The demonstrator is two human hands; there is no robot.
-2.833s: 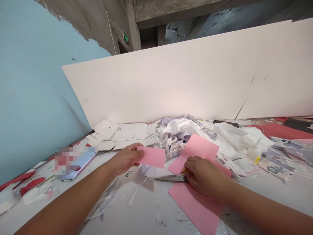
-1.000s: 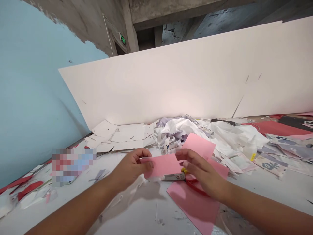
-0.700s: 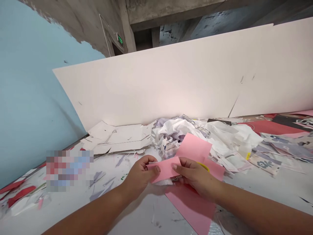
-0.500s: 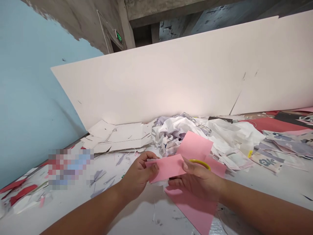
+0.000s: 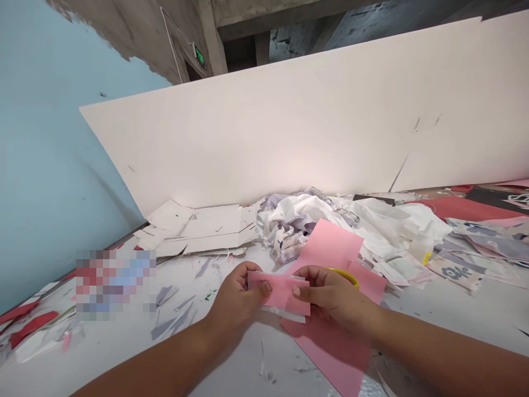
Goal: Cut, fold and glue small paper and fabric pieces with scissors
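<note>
The left hand (image 5: 236, 298) and right hand (image 5: 339, 298) pinch a small pink paper (image 5: 281, 292) with a white layer (image 5: 289, 314) edging out behind it. A yellow loop (image 5: 349, 275) shows just beyond the right hand. Pink sheets (image 5: 334, 358) lie beneath it; past both hands, a crumpled heap (image 5: 301, 212) covers the counter (image 5: 231, 366).

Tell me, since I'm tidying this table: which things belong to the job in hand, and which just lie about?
Likely in use:
pink piece, held by left hand and right hand
white layer behind it
yellow loop beside right hand
pink sheets, same colour

Likely just lying about:
white cardboard
crumpled heap
red scraps
printed pieces
</note>
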